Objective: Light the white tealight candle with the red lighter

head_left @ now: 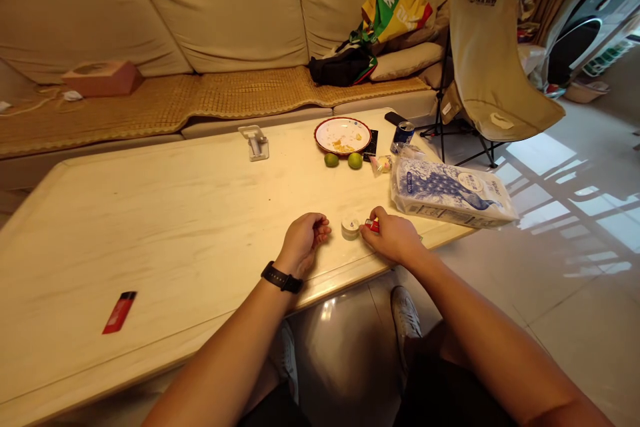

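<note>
My right hand (393, 235) rests on the pale table (165, 213) near its front edge, fingers closed round a small red object (371, 225) that looks like a lighter. Just left of it stands a small round white tea-light candle (351, 227). My left hand (303, 240), with a black wristband, lies beside the candle with its fingers curled in loosely and nothing visible in them.
A second red lighter (119, 312) lies at the table's front left. Farther back are a plate (343, 135), two limes (343, 160), a can (402, 136), a clear stand (255, 142) and a printed packet (450, 191). A sofa (200, 47) and folding chair (487, 60) stand behind.
</note>
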Demonstrator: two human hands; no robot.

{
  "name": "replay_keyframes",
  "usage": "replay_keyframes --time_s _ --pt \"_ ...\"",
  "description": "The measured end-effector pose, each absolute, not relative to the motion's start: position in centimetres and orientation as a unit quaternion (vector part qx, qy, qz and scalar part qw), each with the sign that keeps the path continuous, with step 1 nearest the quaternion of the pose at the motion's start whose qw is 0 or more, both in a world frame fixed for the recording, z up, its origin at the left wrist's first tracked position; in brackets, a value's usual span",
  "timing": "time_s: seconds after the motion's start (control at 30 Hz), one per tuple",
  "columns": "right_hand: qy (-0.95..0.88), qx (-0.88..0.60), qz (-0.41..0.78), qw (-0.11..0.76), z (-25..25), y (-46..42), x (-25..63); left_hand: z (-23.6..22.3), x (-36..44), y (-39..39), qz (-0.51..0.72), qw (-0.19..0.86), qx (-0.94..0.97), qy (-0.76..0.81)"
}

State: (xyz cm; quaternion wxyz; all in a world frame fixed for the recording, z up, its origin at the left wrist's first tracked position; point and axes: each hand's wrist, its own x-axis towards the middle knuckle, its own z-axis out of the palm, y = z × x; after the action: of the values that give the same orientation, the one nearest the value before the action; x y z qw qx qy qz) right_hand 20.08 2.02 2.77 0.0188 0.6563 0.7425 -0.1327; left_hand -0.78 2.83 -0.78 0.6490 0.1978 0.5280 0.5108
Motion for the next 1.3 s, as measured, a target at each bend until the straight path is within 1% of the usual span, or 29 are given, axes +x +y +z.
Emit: replay_keyframes --time_s 0.17,0.53,0.77,0.93,1.07,1.3 --pt "0.749 0.649 -0.136 0.015 3.0 2.1 18.7 -0.7 -0.8 2.8 0.508 0.649 0.195 0.532" --pt "0.743 0.653 -0.140 0.037 3.4 2.4 17.8 -0.7 -0.9 2.9 0.512 0.649 0.196 0.528" --pt "0.741 0.654 -0.148 0.023 3.3 2.3 18.1 -0.8 -1.0 2.8 0.510 0.649 0.199 0.529" --pt "0.735 0.663 -0.138 -0.011 3.3 2.6 19.4 -0.6 -0.9 2.8 0.510 0.650 0.197 0.528" --pt "0.734 0.667 -0.130 -0.023 3.1 2.7 20.6 -0.5 -0.8 2.8 0.503 0.654 0.196 0.530" --pt "0.749 0.649 -0.131 -0.006 3.4 2.3 20.8 -0.7 -0.8 2.8 0.503 0.654 0.197 0.530"
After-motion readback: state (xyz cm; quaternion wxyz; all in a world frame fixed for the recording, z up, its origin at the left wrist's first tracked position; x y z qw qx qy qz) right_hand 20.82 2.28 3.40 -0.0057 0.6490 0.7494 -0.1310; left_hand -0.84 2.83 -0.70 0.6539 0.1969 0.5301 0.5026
